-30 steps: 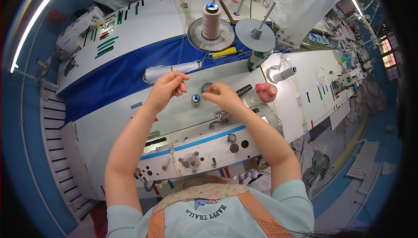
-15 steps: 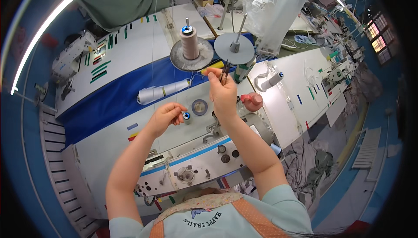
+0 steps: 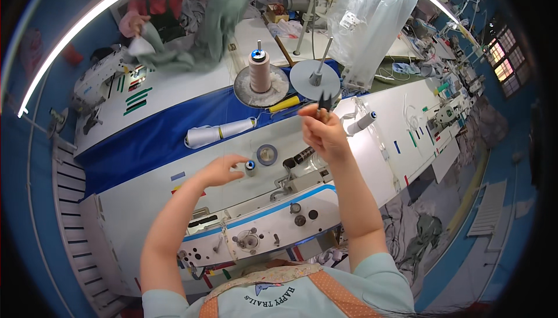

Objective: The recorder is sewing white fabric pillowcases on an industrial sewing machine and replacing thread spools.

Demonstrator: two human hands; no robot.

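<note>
My left hand [image 3: 222,170] reaches over the white table with thumb and forefinger spread. Just beyond their tips stands a small dark thread spool [image 3: 250,168] with a blue top; whether the fingers touch it I cannot tell. In my raised right hand [image 3: 325,135] is a pair of dark thread snips [image 3: 324,103], blades pointing up. Below both hands lies the white sewing machine [image 3: 273,216] with a blue stripe. A round ring-shaped roll [image 3: 267,154] rests beside the small spool.
A large pale pink thread cone [image 3: 260,74] stands on a round holder; a grey disc holder [image 3: 314,79] with a bare spindle is beside it. White cone [image 3: 221,133] and yellow cone [image 3: 283,104] lie on blue cloth [image 3: 139,143]. Across the tables, a person [image 3: 165,10] handles grey-green cloth.
My right hand has moved right with the snips. The fingers of my left hand have spread from a curled pose beside the small spool. At the back, the person and the lifted cloth have come into sight.
</note>
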